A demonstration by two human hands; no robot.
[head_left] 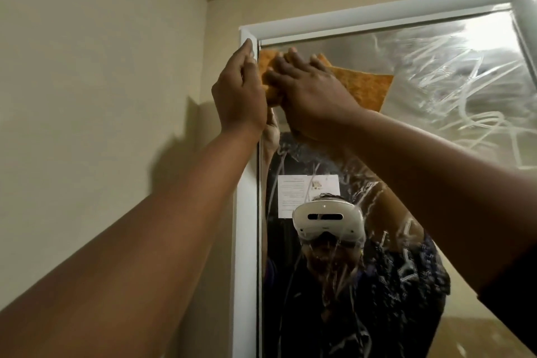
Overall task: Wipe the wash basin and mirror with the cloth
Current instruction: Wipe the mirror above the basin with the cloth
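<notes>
Right hand presses the cloth flat on the mirror at its top-left corner, upper middle of frame; fingers straight and spread, not curled round it. Left hand is just left of the cloth, fingertips up on the white frame; cannot tell if its fingers pinch the cloth edge or just steady it. Progress, judging by the glass: wet streaks and drip runs cover the upper right and the centre down to the bottom of frame, so the mirror is mid-wipe, most of it left to clear. Basin not in view, so cannot tell if it's done.
</notes>
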